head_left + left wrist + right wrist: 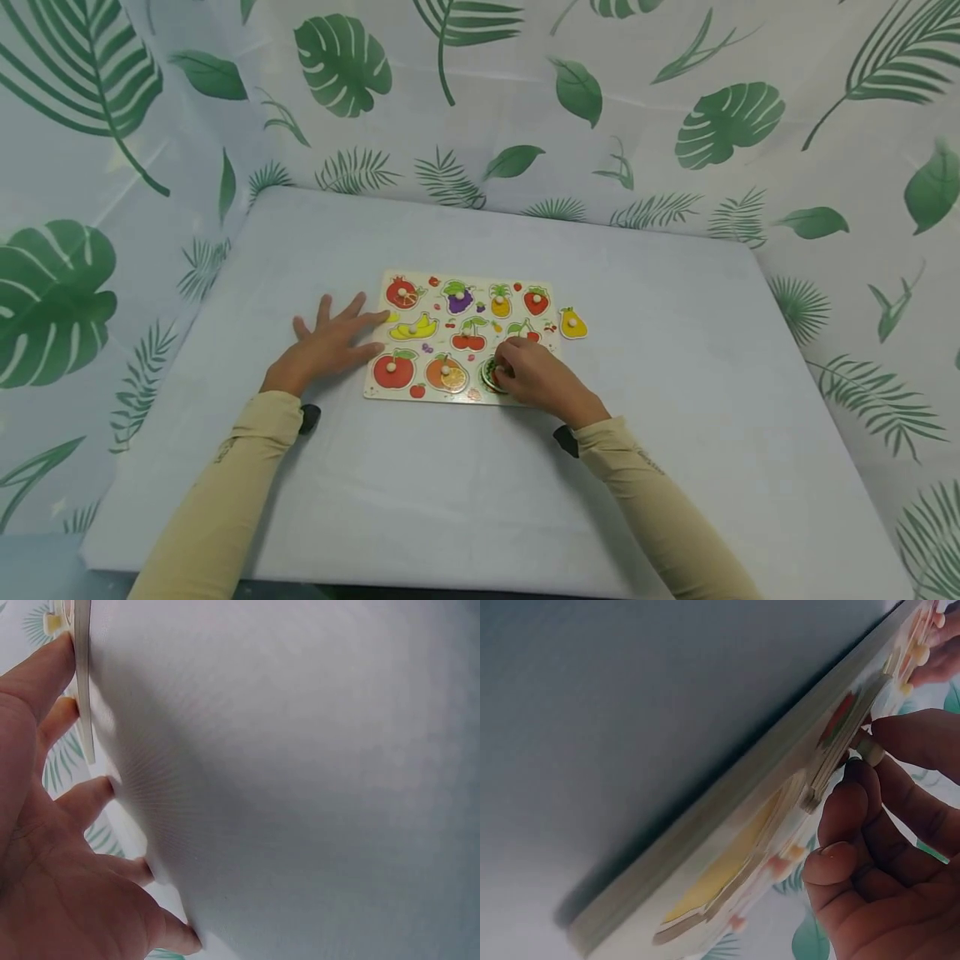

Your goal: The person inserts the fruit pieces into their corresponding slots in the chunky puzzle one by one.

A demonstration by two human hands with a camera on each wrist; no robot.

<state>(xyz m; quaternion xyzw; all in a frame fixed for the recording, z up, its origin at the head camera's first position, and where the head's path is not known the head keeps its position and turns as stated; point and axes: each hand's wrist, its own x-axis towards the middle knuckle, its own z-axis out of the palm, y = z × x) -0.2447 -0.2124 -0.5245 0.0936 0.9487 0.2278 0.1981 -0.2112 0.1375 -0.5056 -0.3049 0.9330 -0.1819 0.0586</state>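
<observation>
A wooden fruit puzzle board point(378, 393) lies flat on the table. My right hand point(542, 377) pinches the small knob point(870, 752) of a round, green-rimmed watermelon piece point(487, 379) at the board's lower right, its fingers covering much of the piece. In the right wrist view this piece sits at its slot, slightly proud of the board. My left hand point(326, 342) is spread, its thumb and index finger touching the board's left edge, the other fingertips resting on the cloth. A yellow pear piece point(573, 323) lies just off the board's right side.
Knobbed pieces fill other slots, among them an apple point(393, 371), an orange point(447, 374), bananas point(414, 328) and grapes point(459, 297). A yellow pear-slot print point(727, 862) shows near the board's right end. Leaf-patterned cloth point(480, 125) hangs behind the white-covered table point(420, 492).
</observation>
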